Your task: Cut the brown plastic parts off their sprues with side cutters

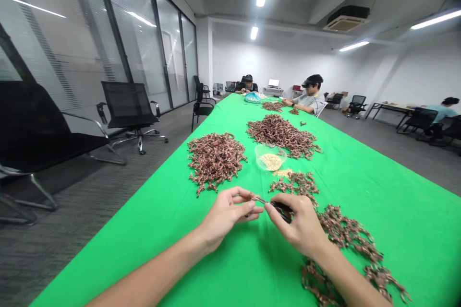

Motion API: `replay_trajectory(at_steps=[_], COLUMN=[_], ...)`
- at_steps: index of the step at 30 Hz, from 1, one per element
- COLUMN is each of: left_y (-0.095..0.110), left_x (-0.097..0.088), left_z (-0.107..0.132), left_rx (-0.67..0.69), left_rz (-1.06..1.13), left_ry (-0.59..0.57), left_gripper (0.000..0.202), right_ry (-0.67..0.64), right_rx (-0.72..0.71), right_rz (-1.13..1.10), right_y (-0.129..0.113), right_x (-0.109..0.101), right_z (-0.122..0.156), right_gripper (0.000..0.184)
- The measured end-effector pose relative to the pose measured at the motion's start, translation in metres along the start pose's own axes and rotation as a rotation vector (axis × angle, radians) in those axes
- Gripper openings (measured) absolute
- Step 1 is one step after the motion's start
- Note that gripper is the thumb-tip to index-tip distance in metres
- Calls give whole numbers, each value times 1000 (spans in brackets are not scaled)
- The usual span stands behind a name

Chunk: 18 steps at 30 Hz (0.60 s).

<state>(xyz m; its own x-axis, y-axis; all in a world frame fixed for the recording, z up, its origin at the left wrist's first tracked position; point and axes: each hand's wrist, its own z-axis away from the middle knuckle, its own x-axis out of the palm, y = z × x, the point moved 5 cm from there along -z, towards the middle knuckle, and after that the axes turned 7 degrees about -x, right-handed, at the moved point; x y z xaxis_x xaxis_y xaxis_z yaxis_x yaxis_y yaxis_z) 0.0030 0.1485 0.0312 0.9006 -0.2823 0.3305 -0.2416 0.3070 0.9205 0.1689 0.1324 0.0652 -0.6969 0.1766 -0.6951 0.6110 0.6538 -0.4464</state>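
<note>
My left hand [235,208] is closed in a pinch on a small brown figure [252,196], most of it hidden by the fingers. In my right hand [298,220] is a dark-handled tool [281,209], and its thin metal tip meets the figure at my left fingertips. Whether the tool has one jaw or two I cannot make out. Beyond the hands, a clear plastic bowl [259,160] holds small pale yellow pieces [271,161], with some spilled beside it. A loose group of brown figures [344,228] lies around my right forearm.
Heaps of brown figures stand at left [216,158] and behind the bowl [281,134] on the green cloth [173,230]. Farther along the table are a blue bag [252,98] and two seated people. Black chairs [126,105] line the left side.
</note>
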Motion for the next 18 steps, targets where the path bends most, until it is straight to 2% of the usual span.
replay_trajectory(at_steps=[4, 13, 18], left_y=[2, 6, 6], left_x=[1, 0, 1], left_z=[2, 3, 4], left_rx=[11, 26, 56], left_rz=[6, -49, -34], left_ry=[-50, 6, -33], left_gripper=[38, 35, 31], right_ry=[3, -20, -27], right_rx=[9, 3, -28], right_rz=[-31, -87, -82], right_y=[0, -2, -4], right_x=[0, 1, 2], right_z=[0, 0, 2], right_gripper=[31, 31, 28])
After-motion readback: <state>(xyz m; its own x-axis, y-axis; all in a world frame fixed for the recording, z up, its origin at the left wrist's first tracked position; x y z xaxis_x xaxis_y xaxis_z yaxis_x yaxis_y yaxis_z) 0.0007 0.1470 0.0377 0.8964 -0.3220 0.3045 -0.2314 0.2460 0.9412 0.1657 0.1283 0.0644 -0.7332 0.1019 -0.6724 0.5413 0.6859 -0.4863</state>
